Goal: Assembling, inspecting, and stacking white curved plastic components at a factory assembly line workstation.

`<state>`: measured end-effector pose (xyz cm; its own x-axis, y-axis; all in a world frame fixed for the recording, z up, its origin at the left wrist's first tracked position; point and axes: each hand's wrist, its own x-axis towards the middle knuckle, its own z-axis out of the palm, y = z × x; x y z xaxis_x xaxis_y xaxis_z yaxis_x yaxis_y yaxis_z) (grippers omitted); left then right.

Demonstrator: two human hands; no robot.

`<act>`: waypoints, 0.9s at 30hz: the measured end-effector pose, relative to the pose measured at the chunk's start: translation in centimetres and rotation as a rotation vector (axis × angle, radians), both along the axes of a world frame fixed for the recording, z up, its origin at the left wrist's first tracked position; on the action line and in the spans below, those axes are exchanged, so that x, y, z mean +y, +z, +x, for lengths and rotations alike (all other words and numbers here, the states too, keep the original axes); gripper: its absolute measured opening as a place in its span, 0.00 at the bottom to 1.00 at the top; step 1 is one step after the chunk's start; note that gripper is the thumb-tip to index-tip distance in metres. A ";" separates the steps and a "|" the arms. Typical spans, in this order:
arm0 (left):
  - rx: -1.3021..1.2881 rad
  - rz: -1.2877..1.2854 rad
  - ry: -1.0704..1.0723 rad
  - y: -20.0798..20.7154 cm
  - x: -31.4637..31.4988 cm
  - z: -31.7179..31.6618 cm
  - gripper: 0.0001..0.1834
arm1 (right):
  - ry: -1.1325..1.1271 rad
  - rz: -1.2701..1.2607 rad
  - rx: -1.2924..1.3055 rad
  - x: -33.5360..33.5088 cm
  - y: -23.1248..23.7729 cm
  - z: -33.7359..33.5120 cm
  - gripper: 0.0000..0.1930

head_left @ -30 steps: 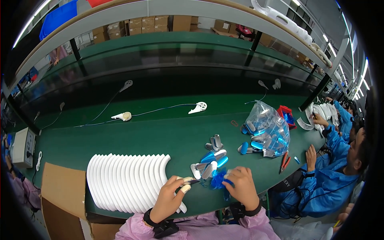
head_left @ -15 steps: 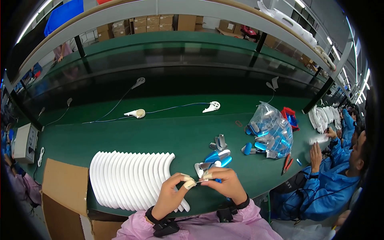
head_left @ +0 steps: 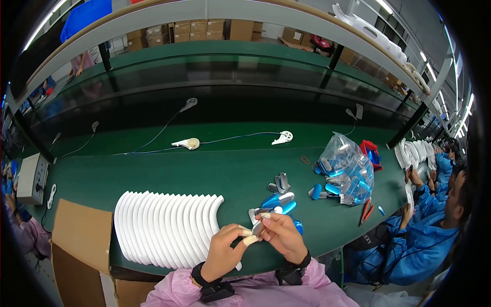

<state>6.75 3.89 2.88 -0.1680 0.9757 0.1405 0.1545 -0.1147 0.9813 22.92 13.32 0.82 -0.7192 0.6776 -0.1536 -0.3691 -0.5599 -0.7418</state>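
Observation:
My right hand (head_left: 285, 239) pinches a small silver-grey curved piece (head_left: 258, 226) between taped fingertips. Right beside the piece, my left hand (head_left: 225, 250) has its taped thumb and forefinger drawn together at the lower left edge; whatever is between them is too small to make out. Just beyond my hands lies a loose pile of silver and blue-coated pieces (head_left: 289, 206), with a few grey ones (head_left: 281, 182) behind it. Left of my hands stands a long row of curved white plastic parts (head_left: 166, 227), packed closely side by side.
A clear plastic bag (head_left: 348, 158) of similar pieces, a red bin (head_left: 370, 153) and red-handled pliers (head_left: 366, 211) sit at the right. White wired parts (head_left: 188, 144) lie on the green belt. An open carton (head_left: 84, 230) is at the left; a co-worker in blue (head_left: 414, 240) sits at the right.
The silver-grey piece has been turned, so its face now shows in my right hand. The wired parts on the belt have shifted right. The co-worker's hands have moved with a white part.

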 end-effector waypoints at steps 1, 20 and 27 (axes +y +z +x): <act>0.138 0.110 0.035 0.1 -0.1 -0.1 0.08 | 0.000 0.001 0.000 -0.2 0.0 -0.1 0.13; 0.403 0.191 0.270 1.6 -0.4 0.3 0.13 | -0.278 -0.011 0.015 -0.8 0.9 -0.3 0.12; 0.383 0.230 0.322 1.0 -0.1 0.6 0.08 | -0.325 0.068 -0.056 -2.3 0.6 -1.3 0.11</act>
<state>7.40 3.75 3.87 -0.3478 0.8206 0.4535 0.5579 -0.2076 0.8035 21.58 11.03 1.39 -0.4552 0.8804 -0.1334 -0.4780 -0.3679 -0.7976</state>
